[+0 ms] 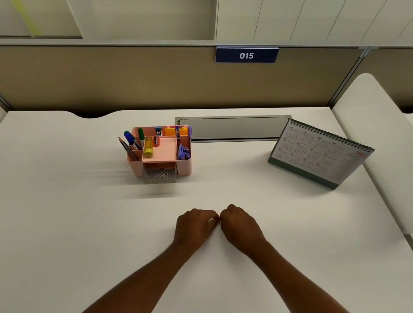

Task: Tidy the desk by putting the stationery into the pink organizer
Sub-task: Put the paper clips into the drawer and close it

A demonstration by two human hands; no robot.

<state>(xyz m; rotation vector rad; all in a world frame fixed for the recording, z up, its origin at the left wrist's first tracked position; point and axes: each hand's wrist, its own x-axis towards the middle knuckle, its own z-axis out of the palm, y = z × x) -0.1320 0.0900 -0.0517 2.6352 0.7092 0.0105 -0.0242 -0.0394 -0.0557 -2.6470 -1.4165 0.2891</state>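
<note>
The pink organizer point(171, 155) stands on the white desk point(59, 215), left of centre. It holds markers point(130, 140), a yellow glue stick point(148, 148), pencils, orange notes point(174, 132) and purple items point(182, 151). Its clear front drawer point(160, 176) is pulled out, with paper clips inside. My left hand point(194, 227) and my right hand point(239, 227) rest on the desk in front of the organizer, knuckles up, fingers curled, fingertips touching. Between the fingertips shows a tiny thin, pale thing that looks like a paper clip point(214, 219); most of it is hidden.
A desk calendar point(319, 156) stands at the back right. A grey cable flap point(230, 128) lies along the back edge, behind the organizer. A beige partition with a "015" sign point(246, 55) closes the desk's far side. A white side panel point(387, 144) rises on the right.
</note>
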